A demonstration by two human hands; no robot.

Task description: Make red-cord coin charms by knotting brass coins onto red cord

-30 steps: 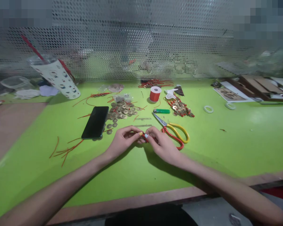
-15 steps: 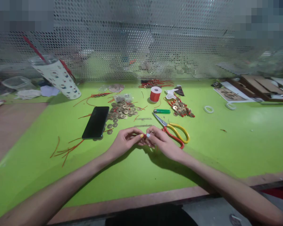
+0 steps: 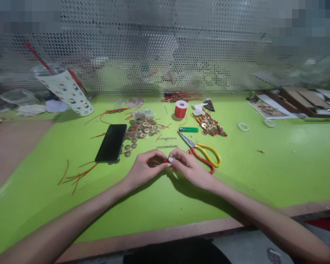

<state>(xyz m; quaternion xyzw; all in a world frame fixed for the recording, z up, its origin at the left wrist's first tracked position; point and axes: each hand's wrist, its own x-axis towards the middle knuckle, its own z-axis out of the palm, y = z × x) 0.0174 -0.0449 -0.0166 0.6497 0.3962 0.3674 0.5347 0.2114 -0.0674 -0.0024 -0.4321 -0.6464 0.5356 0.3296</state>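
Hands: the left hand (image 3: 143, 168) and the right hand (image 3: 188, 167) were together over the green table (image 3: 165, 205), fingertips meeting; both pinched a small piece of red cord (image 3: 165, 160) between thumb and forefinger; whether a coin sat inside the pinch could not be told.
Held piece: it lay low over the table, just in front of the scissors (image 3: 203, 154) and near the phone (image 3: 111, 142); most of it was hidden by the fingers.
Done so far: judging by the layout, a cluster of tied coins (image 3: 211, 126) with red knots lay beyond the lighter (image 3: 188, 129); cut cord ends (image 3: 77, 176) lay scattered to the left.
Left to do: a larger heap of loose coins (image 3: 143, 128) lay untied beside the phone; the red spool (image 3: 180, 109) looked well filled; much seemed to remain.
Change from a second ago: the fingertips had closed tighter; less red showed between them; the hands sat a little nearer the person; nothing else on the table had moved.
Surroundings: a patterned cup (image 3: 67, 91) with a straw leaned at the far left; a perforated metal screen (image 3: 165, 47) backed the table; two white rings (image 3: 243, 127) lay to the right.
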